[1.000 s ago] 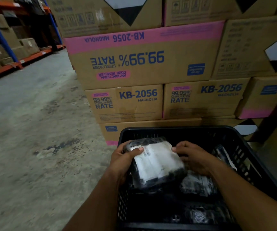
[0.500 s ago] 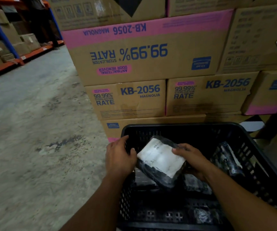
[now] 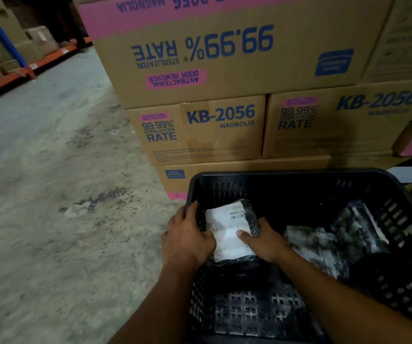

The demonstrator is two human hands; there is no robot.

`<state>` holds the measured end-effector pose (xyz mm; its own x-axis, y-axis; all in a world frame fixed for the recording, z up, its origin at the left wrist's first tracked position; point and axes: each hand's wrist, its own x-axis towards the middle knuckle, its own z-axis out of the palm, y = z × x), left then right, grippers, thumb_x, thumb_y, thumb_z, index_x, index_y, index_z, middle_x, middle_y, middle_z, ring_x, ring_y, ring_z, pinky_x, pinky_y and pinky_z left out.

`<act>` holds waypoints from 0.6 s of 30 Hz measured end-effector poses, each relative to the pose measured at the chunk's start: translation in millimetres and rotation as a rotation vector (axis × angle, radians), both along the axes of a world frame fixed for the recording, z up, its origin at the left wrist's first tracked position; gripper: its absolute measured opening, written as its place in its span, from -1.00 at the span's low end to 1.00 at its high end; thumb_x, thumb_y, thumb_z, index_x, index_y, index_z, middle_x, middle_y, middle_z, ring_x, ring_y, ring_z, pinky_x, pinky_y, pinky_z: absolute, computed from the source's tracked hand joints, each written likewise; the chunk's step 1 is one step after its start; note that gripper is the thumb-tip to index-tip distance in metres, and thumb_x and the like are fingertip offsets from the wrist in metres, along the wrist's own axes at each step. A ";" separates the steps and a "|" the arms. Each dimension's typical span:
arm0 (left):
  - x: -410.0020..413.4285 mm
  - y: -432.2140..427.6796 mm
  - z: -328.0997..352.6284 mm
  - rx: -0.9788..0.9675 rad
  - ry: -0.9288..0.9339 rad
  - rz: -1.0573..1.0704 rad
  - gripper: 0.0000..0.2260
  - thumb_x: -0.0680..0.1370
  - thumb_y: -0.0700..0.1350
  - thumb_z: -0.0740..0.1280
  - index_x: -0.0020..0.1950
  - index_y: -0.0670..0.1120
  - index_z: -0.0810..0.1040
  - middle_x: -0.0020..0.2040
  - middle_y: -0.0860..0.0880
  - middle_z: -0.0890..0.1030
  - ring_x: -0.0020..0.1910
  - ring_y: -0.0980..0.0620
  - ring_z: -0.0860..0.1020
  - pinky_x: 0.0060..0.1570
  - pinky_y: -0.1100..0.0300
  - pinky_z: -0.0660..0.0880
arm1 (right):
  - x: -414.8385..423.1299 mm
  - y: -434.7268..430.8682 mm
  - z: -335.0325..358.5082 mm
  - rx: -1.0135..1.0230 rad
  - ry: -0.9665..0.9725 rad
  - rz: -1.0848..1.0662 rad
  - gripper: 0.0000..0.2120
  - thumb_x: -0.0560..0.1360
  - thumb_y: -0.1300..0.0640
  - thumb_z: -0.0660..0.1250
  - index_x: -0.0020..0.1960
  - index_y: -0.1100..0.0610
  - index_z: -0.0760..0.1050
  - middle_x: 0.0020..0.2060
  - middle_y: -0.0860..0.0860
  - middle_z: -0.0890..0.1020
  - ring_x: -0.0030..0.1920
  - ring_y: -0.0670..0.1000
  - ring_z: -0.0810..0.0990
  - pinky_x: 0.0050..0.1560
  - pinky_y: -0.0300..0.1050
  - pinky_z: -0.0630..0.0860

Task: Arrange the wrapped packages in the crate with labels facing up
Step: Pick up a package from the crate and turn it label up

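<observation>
While both forearms are extended up from the bottom edge of the frame, a wrapped package [image 3: 231, 233] is held between the two hands at the left end of the black plastic crate [image 3: 284, 175], in the lower centre of the frame. The left hand [image 3: 187, 238] is laid over the crate's left wall, with its fingers curled down against the package's left edge and its thumb raised along the rim. The right hand [image 3: 264, 240] is set on the package's lower right corner, the thumb pressed flat on the white label [image 3: 227, 229] and the other fingers wrapped round the dark wrapping at the side. The label is turned upward, and a barcode is seen near its top edge.

Further packages [image 3: 324, 247] are seen lying at the right of the crate, blurred, with white labels partly showing; one dark package [image 3: 358, 219] is propped tilted against the right wall. The perforated crate floor is left bare at the lower middle.

Behind the crate, cardboard cartons [image 3: 200, 130] printed "KB-2056 MAGNOLIA" are stacked across the upper half of the frame, the topmost one turned upside down. A stained concrete floor [image 3: 51, 182] fills the left, and orange-and-blue racking [image 3: 14, 60] with boxes is seen at the upper left.
</observation>
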<state>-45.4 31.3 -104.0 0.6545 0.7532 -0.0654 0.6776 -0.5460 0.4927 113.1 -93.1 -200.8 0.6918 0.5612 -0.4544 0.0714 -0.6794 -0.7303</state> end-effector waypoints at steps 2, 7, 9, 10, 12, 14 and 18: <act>1.2 -1.6 -0.5 0.051 0.078 -0.001 -0.29 0.44 0.00 0.28 0.59 0.12 0.15 0.58 -0.01 0.26 0.55 -0.12 0.21 0.47 -0.20 0.26 | 3.7 2.7 1.4 -0.046 0.012 0.042 0.00 0.41 -0.37 0.30 0.60 0.10 -0.07 0.55 0.12 0.26 0.48 0.23 0.31 0.41 0.12 0.36; 12.4 -15.9 -10.9 0.393 0.202 -0.240 -0.27 0.51 0.05 0.19 0.64 0.09 -0.04 0.68 -0.09 -0.14 0.64 -0.15 -0.20 0.58 -0.16 -0.15 | 16.5 -7.1 12.5 0.008 0.037 0.015 -0.29 0.40 -0.34 0.34 0.33 0.15 0.41 0.24 0.11 0.57 0.18 0.16 0.58 0.19 0.08 0.53; 23.2 -28.1 -22.2 0.359 0.151 -0.328 -0.30 0.54 0.06 0.16 0.65 0.09 -0.04 0.69 -0.08 -0.13 0.65 -0.12 -0.19 0.59 -0.09 -0.15 | 25.1 -19.1 15.6 0.034 -0.017 -0.019 -0.51 0.46 -0.29 0.30 0.06 0.14 0.52 -0.03 0.10 0.63 -0.05 0.10 0.61 0.00 0.04 0.54; 28.6 -33.7 -29.6 0.301 0.133 -0.351 -0.31 0.56 0.09 0.15 0.65 0.10 -0.05 0.69 -0.07 -0.11 0.65 -0.11 -0.17 0.59 -0.06 -0.13 | 31.1 -27.3 15.3 0.035 -0.050 -0.048 -0.60 0.49 -0.24 0.29 -0.04 0.12 0.51 -0.14 0.09 0.62 -0.14 0.08 0.60 -0.09 0.00 0.51; 35.2 -40.7 -46.0 0.212 0.132 -0.366 -0.32 0.58 0.17 0.12 0.65 0.12 -0.08 0.69 -0.06 -0.10 0.65 -0.13 -0.16 0.58 -0.08 -0.07 | 43.4 -46.5 12.7 0.000 -0.107 -0.074 -0.73 0.52 -0.13 0.32 -0.08 0.08 0.48 -0.23 0.06 0.60 -0.23 0.05 0.57 -0.20 -0.07 0.47; 39.4 -43.1 -61.0 0.161 0.157 -0.359 -0.27 0.55 0.32 0.10 0.64 0.16 -0.10 0.69 -0.04 -0.14 0.65 -0.16 -0.19 0.58 -0.13 -0.09 | 53.3 -66.1 6.3 -0.080 -0.155 -0.027 -0.83 0.51 -0.03 0.36 -0.04 0.05 0.46 -0.23 0.02 0.59 -0.28 -0.03 0.54 -0.32 -0.15 0.43; 47.4 -47.9 -83.0 0.127 0.241 -0.362 -0.14 0.41 0.56 0.00 0.62 0.27 -0.16 0.67 0.02 -0.26 0.62 -0.19 -0.30 0.54 -0.24 -0.23 | 58.4 -87.6 -17.9 -0.203 -0.329 0.090 -0.77 0.44 0.00 0.41 0.06 0.00 0.50 0.04 0.10 0.59 -0.13 0.03 0.53 -0.25 -0.19 0.36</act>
